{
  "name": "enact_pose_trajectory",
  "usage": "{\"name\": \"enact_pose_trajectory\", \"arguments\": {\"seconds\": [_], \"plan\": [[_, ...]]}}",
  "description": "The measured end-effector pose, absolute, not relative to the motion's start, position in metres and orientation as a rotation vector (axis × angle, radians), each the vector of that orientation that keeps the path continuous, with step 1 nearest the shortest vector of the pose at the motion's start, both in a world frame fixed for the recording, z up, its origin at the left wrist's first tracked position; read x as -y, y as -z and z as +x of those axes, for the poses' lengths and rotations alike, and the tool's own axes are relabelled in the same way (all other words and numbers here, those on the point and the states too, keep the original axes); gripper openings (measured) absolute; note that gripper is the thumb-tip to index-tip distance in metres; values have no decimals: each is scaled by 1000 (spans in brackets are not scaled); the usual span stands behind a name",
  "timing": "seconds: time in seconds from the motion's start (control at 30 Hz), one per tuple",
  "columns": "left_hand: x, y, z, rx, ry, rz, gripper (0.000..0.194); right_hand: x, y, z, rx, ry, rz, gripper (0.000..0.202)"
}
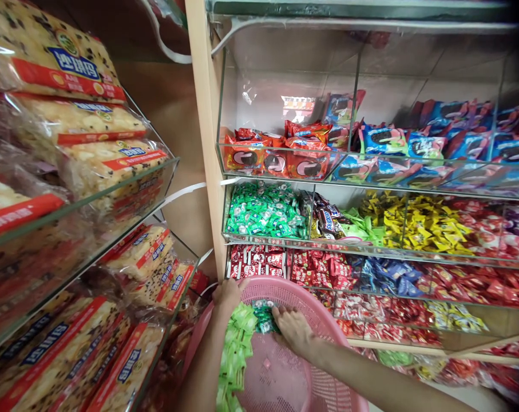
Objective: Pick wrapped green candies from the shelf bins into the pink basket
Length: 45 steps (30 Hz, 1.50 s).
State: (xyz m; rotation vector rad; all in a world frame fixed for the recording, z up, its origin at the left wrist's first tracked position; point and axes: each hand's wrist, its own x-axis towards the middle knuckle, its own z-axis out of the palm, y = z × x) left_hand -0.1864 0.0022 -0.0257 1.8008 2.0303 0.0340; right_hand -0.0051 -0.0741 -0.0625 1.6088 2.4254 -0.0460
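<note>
A pink plastic basket [328, 326] is tilted at the lower middle, close to the shelf edge. Its far left rim is gripped by my left hand [228, 294]. Inside the basket, my right hand [291, 329] touches a small pile of dark green wrapped candies [264, 316], fingers bent over their right side; whether any candy is between the fingers is hidden. Light green packets [237, 349] lie along the basket's left side, partly behind my left forearm.
Glass bins ahead hold green candies [268, 212], yellow candies [426, 223] and red packets [257, 260]. Glass-fronted shelves of packaged crackers [134, 150] stand close on the left. A wooden post [205, 137] rises between the two shelf units.
</note>
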Motion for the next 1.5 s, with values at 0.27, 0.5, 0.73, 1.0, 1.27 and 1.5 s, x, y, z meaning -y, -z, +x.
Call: {"name": "enact_pose_trajectory", "arguments": {"seconds": [0.27, 0.5, 0.73, 1.0, 1.27, 1.5], "plan": [[-1, 24, -185, -2036, -25, 1800, 78, 71, 63, -2, -2402, 17, 1634, 36], [-1, 24, -186, -2027, -37, 1798, 76, 70, 65, -2, -2411, 46, 1671, 43], [-1, 24, -185, -2030, -37, 1804, 77, 73, 56, 6, -2398, 180, 1680, 61], [-2, 25, -186, -2028, -41, 1806, 75, 76, 56, 17, -2399, 277, 1736, 46], [-3, 25, -187, -2026, -31, 1791, 76, 76, 77, 26, -2439, 251, 1716, 32], [-1, 21, -185, -2019, -31, 1778, 79, 75, 74, 21, -2419, 226, 1709, 24]]}}
